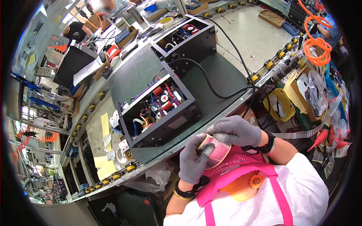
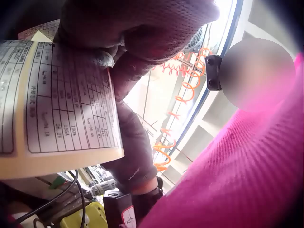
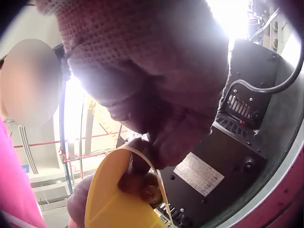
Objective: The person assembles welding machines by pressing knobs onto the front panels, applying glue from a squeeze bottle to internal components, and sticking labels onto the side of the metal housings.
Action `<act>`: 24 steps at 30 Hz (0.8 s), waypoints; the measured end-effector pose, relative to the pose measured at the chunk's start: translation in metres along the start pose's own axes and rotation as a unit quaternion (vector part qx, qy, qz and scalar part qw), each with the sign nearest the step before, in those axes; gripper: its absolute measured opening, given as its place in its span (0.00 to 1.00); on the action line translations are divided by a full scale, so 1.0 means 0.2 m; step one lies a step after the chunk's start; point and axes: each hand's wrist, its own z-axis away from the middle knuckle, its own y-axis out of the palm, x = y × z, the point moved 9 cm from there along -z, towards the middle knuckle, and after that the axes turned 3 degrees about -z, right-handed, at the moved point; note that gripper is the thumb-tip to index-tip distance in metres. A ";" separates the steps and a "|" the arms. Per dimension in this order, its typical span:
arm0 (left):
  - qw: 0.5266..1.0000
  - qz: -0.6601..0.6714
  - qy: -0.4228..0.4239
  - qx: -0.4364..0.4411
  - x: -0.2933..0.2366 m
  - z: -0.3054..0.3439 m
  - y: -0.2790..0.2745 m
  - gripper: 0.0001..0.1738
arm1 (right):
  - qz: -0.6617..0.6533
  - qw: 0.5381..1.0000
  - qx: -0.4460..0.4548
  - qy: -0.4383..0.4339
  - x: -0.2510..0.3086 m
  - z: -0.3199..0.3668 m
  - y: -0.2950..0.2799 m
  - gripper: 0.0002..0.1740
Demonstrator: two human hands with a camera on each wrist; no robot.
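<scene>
Both hands wear grey gloves and meet in front of the apron. My left hand grips a curved strip of printed labels, its thumb lying across the face. At the upper edge of the strip, the fingers of my right hand are bent in and pinch it. In the left wrist view the label strip shows rows of printed tables on a yellowish backing. The right wrist view shows the bare yellow back of the strip curling below my right hand.
Two open black device housings, a near one and a far one, stand on a green board. A black cable loops off them. Right of the hands are a yellow bin and red-handled tools. Roller rails flank the bench.
</scene>
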 end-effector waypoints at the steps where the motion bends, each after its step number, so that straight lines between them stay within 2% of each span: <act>1: 1.000 -0.017 0.006 -0.012 -0.01 0.00 -0.01 0.20 | 0.042 0.999 0.004 -0.014 0.03 0.00 0.00 0.16; 3: 0.998 -0.050 0.018 -0.036 -0.02 0.00 -0.03 0.18 | 0.126 0.991 0.010 -0.041 0.09 -0.01 0.02 0.16; 4: 0.998 -0.037 0.005 -0.043 -0.01 0.00 -0.03 0.18 | 0.176 0.980 -0.015 -0.089 0.11 0.00 0.04 0.15; 7: 0.998 -0.002 -0.022 -0.051 0.04 0.01 -0.04 0.17 | 0.167 0.983 -0.011 -0.073 0.09 0.01 0.07 0.15; 10: 0.998 0.026 -0.024 -0.048 0.01 0.01 -0.02 0.18 | 0.088 0.994 -0.033 -0.062 0.04 0.02 0.06 0.15; 15: 0.999 0.015 -0.033 -0.036 0.02 0.00 -0.01 0.20 | 0.039 0.997 -0.046 -0.044 0.01 0.03 0.01 0.15; 19: 0.999 0.010 -0.012 -0.032 0.01 0.00 0.01 0.21 | 0.035 0.998 -0.051 -0.029 -0.02 0.03 -0.02 0.16; 21: 0.999 0.015 -0.028 -0.038 0.01 0.00 0.01 0.21 | 0.032 0.998 -0.047 -0.036 0.01 0.03 -0.03 0.16; 24: 0.999 0.006 -0.028 -0.036 0.02 -0.01 0.01 0.19 | 0.134 0.989 -0.034 -0.054 0.07 0.04 0.02 0.16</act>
